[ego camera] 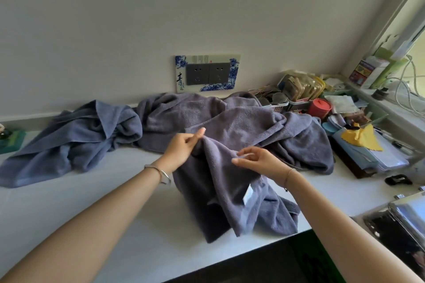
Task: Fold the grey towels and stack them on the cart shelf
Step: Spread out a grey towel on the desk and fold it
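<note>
Head view, looking down over a white counter (103,202) set against a pale wall. Two bare forearms reach in from the bottom corners. Between them a grey towel (220,190) is lifted at its top and hangs down in loose folds, its lower part bunched on the counter near the front edge; a small white label (248,195) shows on it.

The left hand (181,145) pinches the towel's raised top edge between thumb and forefinger, the other fingers curled behind. A silver bangle (161,173) circles that wrist. The right hand (257,159), slightly blurred, sits lower and just beside it, thumb and curled fingers closed on a fold of the same towel's upper edge.

Behind the hands lies a crumpled heap of grey towels (241,122); a blue-grey towel (76,140) sprawls to the left. A socket plate (207,73) is on the wall, and a red tub (319,108) and a yellow cloth (363,138) lie among the clutter at right.
</note>
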`<state>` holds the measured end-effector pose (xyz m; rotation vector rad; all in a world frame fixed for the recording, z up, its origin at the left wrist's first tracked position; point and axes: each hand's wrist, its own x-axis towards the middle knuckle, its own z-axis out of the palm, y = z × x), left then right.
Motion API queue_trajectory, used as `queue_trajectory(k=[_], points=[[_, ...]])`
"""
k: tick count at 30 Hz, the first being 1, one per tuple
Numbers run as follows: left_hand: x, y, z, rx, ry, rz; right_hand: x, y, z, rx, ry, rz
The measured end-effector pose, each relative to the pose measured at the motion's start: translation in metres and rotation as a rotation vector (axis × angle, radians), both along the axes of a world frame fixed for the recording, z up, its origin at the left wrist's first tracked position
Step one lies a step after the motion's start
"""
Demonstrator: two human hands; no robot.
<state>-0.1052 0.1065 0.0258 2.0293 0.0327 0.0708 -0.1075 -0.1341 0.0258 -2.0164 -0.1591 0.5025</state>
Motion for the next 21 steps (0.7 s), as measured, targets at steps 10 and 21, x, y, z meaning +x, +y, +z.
queue_trajectory(k=[10,21], points=[[-0.045,0.167,0.007,0.111,0.142,0.416,-0.002,0.138,0.011,0.157,0.153,0.167],[-0.101,0.271,0.018,0.095,0.426,0.007,-0.016,0.281,0.032,0.29,0.3,0.356]])
